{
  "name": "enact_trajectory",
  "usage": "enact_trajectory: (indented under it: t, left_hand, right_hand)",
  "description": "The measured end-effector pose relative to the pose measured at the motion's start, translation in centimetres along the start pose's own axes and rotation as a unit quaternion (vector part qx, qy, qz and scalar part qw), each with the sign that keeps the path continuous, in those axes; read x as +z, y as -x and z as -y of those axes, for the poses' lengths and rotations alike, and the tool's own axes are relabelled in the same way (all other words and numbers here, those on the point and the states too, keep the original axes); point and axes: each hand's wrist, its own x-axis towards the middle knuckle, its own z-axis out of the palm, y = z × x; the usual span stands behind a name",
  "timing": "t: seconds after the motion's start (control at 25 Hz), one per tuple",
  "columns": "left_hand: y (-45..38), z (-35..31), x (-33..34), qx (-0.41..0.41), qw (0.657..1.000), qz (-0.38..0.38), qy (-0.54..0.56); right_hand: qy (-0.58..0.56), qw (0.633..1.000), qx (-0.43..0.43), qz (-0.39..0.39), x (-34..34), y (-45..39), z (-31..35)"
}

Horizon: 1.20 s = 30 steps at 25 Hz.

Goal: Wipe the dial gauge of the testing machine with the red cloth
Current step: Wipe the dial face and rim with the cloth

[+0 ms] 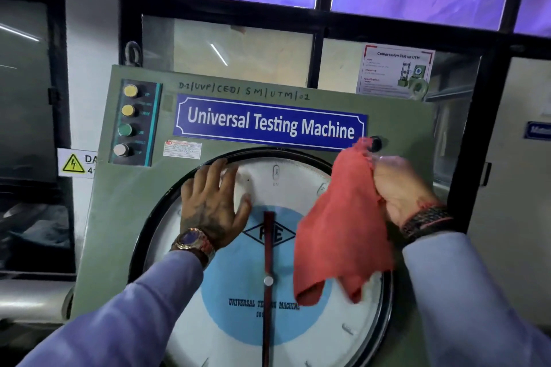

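The large round dial gauge (238,325) fills the front of the green testing machine (396,128); it has a white face, a blue centre disc and a dark red pointer that points straight up. My left hand (213,202) lies flat on the upper left of the glass, fingers spread, a watch on its wrist. My right hand (399,188) is at the dial's upper right and pinches the red cloth (340,229) by its top. The cloth hangs loose in front of the right half of the dial and hides that part of the face.
A column of push buttons (128,122) sits at the machine's upper left, with a blue "Universal Testing Machine" nameplate (268,124) above the dial. Dark window frames stand behind the machine. A yellow electrical danger sign (74,162) is on the left and a paper poster (396,71) on the glass behind.
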Motion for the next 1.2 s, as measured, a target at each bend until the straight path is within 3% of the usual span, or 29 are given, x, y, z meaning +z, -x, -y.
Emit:
enact_trajectory:
  t: [0.08,0.2,0.32,0.44,0.68,0.92,1.08,1.12,1.2]
  left_hand:
    - [-0.2,0.9,-1.0,-0.005,1.0,-0.01,0.013]
    - [0.2,2.0,-1.7,-0.001,1.0,-0.02,0.014]
    - [1.3,3.3,-1.8,0.009,0.999,-0.031,0.0]
    - [2.2,5.3,-1.4,0.009,0.998,-0.066,-0.024]
    - [1.7,6.4,-0.6,-0.02,0.995,-0.088,-0.051]
    - [2.2,4.2,0.4,-0.03,0.996,-0.042,-0.074]
    - [4.4,4.8,1.0,-0.063,0.994,0.006,-0.085]
    - [5.1,5.2,1.0,-0.083,0.993,0.013,-0.08]
    - [6.4,6.0,1.0,-0.113,0.991,0.024,-0.073]
  right_hand:
    - [0.177,0.974,-0.035,-0.135,0.2,0.4,0.3]
    - [0.217,0.935,-0.116,-0.255,4.1,0.7,-0.6]
    - [0.289,0.917,-0.175,-0.213,9.9,0.9,-3.6]
    - [0.45,0.841,-0.223,-0.204,12.2,1.1,-8.2]
    - [0.533,0.739,-0.344,-0.23,11.0,-0.3,-11.6]
    - [0.552,0.715,-0.401,-0.152,12.1,-0.2,-9.9]
    - [0.519,0.762,-0.352,-0.162,11.4,-0.6,-9.0]
    - [0.498,0.776,-0.36,-0.138,12.8,-0.4,-8.9]
    - [0.496,0.762,-0.411,-0.066,16.3,0.5,-9.0]
